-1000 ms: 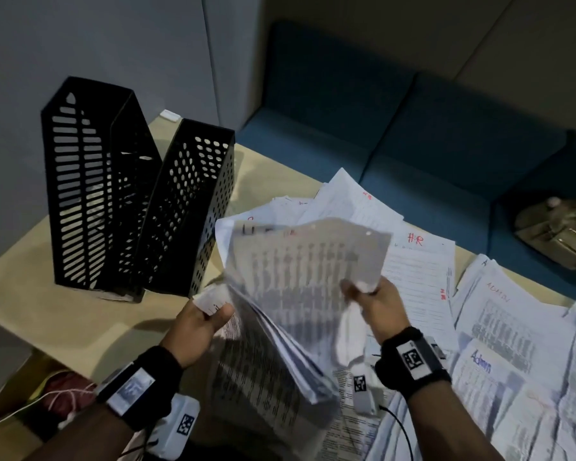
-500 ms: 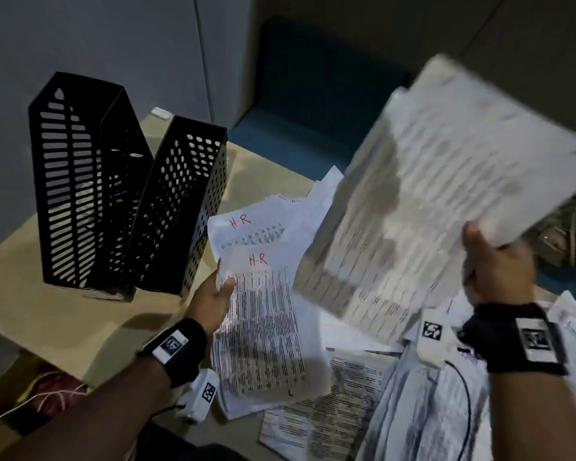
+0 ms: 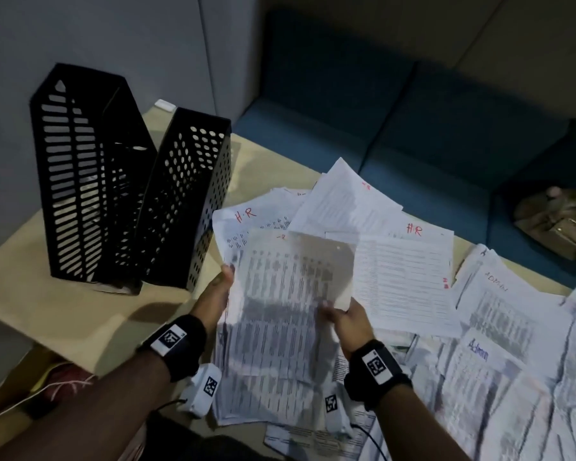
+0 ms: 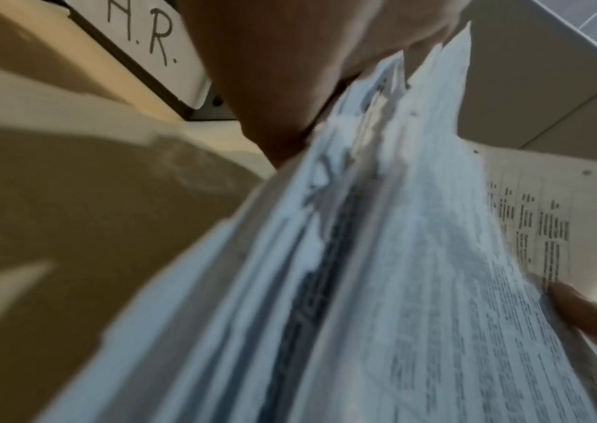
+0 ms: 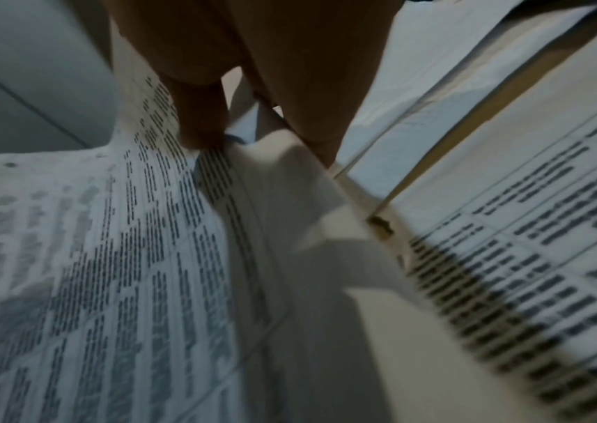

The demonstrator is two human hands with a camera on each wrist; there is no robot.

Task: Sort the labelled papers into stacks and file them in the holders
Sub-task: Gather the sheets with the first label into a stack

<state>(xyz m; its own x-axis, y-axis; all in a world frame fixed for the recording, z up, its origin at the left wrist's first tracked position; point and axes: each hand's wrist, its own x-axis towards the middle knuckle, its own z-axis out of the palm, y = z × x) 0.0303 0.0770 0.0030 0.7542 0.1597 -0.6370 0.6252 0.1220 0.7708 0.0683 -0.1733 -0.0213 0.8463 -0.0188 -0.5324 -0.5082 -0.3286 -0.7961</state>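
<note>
A stack of printed papers [image 3: 273,327] lies in front of me on the table; my left hand [image 3: 225,277] grips its left edge, thumb on top. My right hand [image 3: 330,309] pinches the lower right corner of the top sheet [image 3: 300,261], which is lifted off the stack. In the left wrist view the fanned sheet edges of that stack [image 4: 380,229] fill the frame. The right wrist view shows my fingers [image 5: 206,123] pinching that sheet [image 5: 90,257]. Two black perforated holders [image 3: 90,181] [image 3: 187,201] stand upright at the far left, apart from both hands.
Loose sheets marked H.R in red [image 3: 245,214] [image 3: 414,229] lie behind the stack. Sheets marked Admin [image 3: 478,354] spread to the right. A blue sofa [image 3: 413,144] with a brown bag [image 3: 559,221] lies beyond the table edge. Bare tabletop [image 3: 80,314] shows before the holders.
My right hand, which held a sheet high to the right, has come back down and now pinches the top sheet of the stack. The left hand has stayed at the stack's left edge.
</note>
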